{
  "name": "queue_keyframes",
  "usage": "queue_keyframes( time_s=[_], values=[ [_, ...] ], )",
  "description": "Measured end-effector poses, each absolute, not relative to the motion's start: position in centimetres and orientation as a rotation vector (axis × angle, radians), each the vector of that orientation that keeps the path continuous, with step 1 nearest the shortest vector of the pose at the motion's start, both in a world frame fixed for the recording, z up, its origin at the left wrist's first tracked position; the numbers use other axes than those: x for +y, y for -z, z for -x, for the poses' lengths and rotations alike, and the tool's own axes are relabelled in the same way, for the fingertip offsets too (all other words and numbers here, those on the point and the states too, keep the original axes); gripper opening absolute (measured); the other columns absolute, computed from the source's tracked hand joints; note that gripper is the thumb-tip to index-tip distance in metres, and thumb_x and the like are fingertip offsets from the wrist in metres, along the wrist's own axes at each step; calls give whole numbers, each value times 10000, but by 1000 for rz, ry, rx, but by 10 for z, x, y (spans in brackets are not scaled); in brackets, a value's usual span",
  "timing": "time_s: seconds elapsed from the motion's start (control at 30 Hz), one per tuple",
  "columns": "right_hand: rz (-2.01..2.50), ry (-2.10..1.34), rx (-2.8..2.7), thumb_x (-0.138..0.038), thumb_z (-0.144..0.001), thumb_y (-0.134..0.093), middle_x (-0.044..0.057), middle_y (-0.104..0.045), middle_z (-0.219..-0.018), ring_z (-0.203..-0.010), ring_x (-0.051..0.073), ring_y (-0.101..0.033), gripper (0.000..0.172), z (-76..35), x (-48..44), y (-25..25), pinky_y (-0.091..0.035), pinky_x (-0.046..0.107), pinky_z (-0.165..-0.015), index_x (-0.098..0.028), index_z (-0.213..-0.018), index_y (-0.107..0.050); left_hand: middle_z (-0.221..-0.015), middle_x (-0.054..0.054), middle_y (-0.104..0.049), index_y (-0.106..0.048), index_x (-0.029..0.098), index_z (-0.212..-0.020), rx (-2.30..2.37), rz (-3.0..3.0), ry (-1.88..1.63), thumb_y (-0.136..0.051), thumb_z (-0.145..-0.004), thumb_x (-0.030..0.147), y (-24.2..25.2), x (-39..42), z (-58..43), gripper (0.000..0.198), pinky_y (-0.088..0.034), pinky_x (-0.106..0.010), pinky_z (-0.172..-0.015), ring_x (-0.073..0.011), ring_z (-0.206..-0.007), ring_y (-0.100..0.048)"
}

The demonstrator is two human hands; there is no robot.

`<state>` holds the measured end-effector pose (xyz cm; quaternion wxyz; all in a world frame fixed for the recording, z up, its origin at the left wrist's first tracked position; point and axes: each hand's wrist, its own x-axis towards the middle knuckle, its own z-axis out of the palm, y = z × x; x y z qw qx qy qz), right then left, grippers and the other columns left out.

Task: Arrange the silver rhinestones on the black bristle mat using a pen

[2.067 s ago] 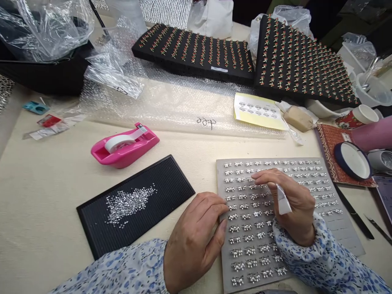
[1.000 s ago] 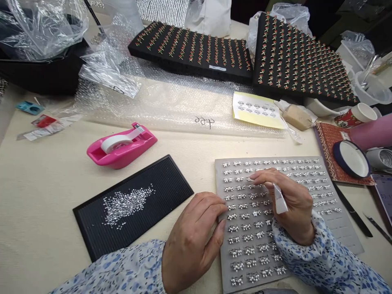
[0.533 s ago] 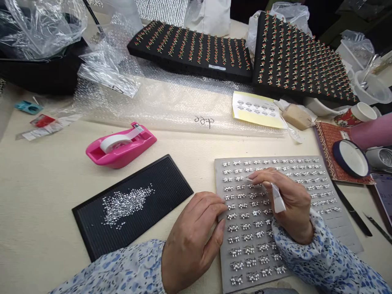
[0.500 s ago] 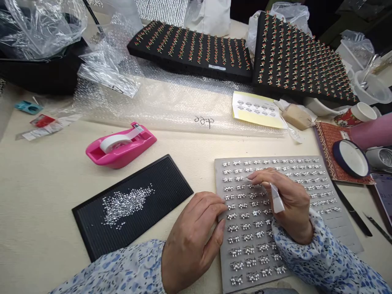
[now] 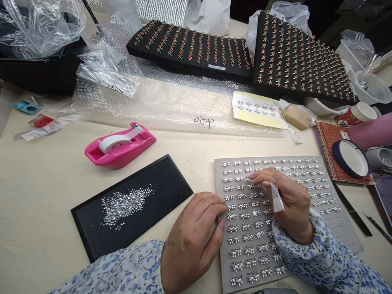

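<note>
A grey board holds rows of small silvery, flower-like jewellery pieces. My left hand rests at the board's left edge, fingers loosely bent and thumb apart, holding nothing that shows. Over the upper middle rows, my right hand is closed in a pinch on a slim tool with a white, flat, tape-like end. The tool's thin tip points at a piece in the third row; its shaft is mostly hidden by the fingers. To the left lies a black ribbed tray bearing a scatter of tiny shiny stones.
A pink tape dispenser stands behind the tray. Two black foam boards with red-and-gold pieces are at the back, near bubble wrap and a label sheet. On the right are a paper cup, a round lid, tweezers and a phone.
</note>
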<state>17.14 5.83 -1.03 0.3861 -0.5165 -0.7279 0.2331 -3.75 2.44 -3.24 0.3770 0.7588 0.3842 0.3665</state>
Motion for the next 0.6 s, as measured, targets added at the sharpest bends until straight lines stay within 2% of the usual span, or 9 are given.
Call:
queue_keyframes(
  time_s=[0.27,0.6],
  values=[
    [1313,-592,-1812,-68,-834,-453,19,-660,-813,-814,144,-634,220,-173,58,8,-533,327,-729,-192,-825,-635,-1015,-113,-550,-547,74,-1024,989,-1934,-932,-482,-827,27,33,25,37,212,-406,-404,-902,-216,-1013,-466],
    [1323,-596,-1824,-72,-832,-453,18,-665,-836,-829,148,-638,233,-172,59,10,-540,336,-747,-199,-848,-647,-1015,-111,-550,-544,82,-1033,983,-1938,-946,-475,-833,32,33,26,36,218,-414,-412,-895,-219,-1013,-466]
  ],
)
